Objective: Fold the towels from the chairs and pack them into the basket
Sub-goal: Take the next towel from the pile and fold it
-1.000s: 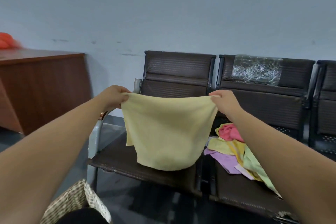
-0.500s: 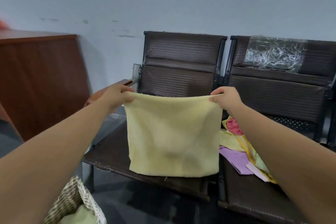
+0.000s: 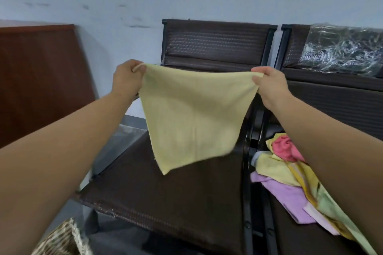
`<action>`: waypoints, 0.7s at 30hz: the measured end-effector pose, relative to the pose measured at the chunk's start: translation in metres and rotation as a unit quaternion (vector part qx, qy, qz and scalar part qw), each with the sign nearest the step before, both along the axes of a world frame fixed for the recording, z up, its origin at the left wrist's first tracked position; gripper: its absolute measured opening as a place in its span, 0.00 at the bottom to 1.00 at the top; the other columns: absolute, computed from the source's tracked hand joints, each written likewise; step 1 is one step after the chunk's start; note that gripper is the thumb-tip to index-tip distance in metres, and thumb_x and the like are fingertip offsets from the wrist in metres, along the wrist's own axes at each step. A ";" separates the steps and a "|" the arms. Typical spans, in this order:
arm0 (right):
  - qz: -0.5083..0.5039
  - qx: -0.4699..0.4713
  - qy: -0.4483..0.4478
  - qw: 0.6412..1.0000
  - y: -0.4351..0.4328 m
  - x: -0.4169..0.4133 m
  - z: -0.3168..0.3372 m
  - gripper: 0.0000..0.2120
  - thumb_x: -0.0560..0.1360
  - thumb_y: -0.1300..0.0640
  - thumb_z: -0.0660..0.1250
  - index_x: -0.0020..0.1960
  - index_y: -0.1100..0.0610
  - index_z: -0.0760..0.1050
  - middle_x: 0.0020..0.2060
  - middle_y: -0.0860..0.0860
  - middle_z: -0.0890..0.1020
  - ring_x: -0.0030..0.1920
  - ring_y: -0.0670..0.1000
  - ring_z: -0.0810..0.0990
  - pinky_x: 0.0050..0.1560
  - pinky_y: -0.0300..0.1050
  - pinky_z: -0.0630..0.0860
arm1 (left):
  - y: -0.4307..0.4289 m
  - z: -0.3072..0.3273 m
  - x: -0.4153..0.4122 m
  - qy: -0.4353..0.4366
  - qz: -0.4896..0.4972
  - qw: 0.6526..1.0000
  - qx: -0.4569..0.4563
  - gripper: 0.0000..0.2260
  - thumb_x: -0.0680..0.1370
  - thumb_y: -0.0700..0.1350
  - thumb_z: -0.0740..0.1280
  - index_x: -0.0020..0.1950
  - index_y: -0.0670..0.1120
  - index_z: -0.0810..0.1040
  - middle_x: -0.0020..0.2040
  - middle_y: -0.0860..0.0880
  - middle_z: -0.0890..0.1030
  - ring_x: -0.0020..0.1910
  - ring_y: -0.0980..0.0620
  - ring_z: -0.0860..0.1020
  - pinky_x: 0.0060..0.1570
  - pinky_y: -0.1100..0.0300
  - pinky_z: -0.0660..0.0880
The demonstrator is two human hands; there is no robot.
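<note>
A pale yellow towel [image 3: 192, 118] hangs spread in the air above the seat of the left brown chair [image 3: 176, 196]. My left hand [image 3: 127, 77] pinches its top left corner and my right hand [image 3: 269, 83] pinches its top right corner. The bottom edge swings up, clear of the seat. A heap of towels [image 3: 290, 174], pink, yellow, purple and light green, lies on the right chair's seat, partly behind my right forearm. The woven basket [image 3: 62, 240] shows only its rim at the bottom left, below my left arm.
A wooden desk [image 3: 39, 80] stands at the left against the grey wall. Crumpled clear plastic [image 3: 342, 51] covers the right chair's backrest. A black metal frame [image 3: 255, 172] separates the two seats. Dark floor lies between desk and chairs.
The towel has been lifted and its lower edge has risen off the seat, swinging forward. My view has moved closer to the chairs and a little left.
</note>
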State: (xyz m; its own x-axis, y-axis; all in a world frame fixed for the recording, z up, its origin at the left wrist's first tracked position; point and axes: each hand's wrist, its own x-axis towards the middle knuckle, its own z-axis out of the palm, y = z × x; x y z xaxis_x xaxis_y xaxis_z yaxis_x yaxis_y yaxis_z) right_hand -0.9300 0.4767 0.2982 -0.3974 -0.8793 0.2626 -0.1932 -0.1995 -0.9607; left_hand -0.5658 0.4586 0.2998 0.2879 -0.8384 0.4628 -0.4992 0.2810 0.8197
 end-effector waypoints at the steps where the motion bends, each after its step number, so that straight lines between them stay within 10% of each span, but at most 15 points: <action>1: 0.008 -0.014 -0.028 0.999 0.004 -0.001 0.007 0.13 0.77 0.69 0.64 0.51 0.53 0.80 0.48 0.53 0.81 0.50 0.54 0.81 0.52 0.47 0.80 | 0.003 0.004 0.003 0.027 -0.024 0.999 -0.011 0.05 0.80 0.46 0.66 0.52 0.50 0.81 0.50 0.46 0.83 0.45 0.52 0.77 0.41 0.66 0.72; 8: -0.020 0.053 -0.063 0.996 0.057 -0.010 -0.012 0.13 0.70 0.68 0.65 0.42 0.53 0.83 0.51 0.57 0.82 0.55 0.59 0.80 0.55 0.54 0.78 | 0.060 -0.017 0.013 0.048 -0.077 0.994 0.056 0.02 0.76 0.46 0.73 0.48 0.51 0.83 0.40 0.49 0.77 0.38 0.54 0.73 0.37 0.66 0.73; 16: 0.037 0.271 0.072 0.959 0.172 0.001 -0.172 0.13 0.71 0.76 0.66 0.38 0.60 0.81 0.33 0.57 0.77 0.31 0.55 0.72 0.24 0.38 0.68 | 0.167 -0.144 0.029 -0.097 -0.130 0.942 0.294 0.04 0.75 0.46 0.74 0.49 0.48 0.85 0.47 0.50 0.83 0.46 0.56 0.78 0.47 0.62 0.71; 21: 0.086 0.380 0.118 0.913 0.193 0.005 -0.190 0.08 0.73 0.71 0.68 0.45 0.59 0.82 0.35 0.56 0.76 0.33 0.52 0.72 0.26 0.38 0.66 | 0.195 -0.165 0.046 -0.224 -0.158 0.898 0.344 0.06 0.72 0.48 0.77 0.47 0.50 0.86 0.38 0.56 0.82 0.37 0.60 0.77 0.36 0.67 0.70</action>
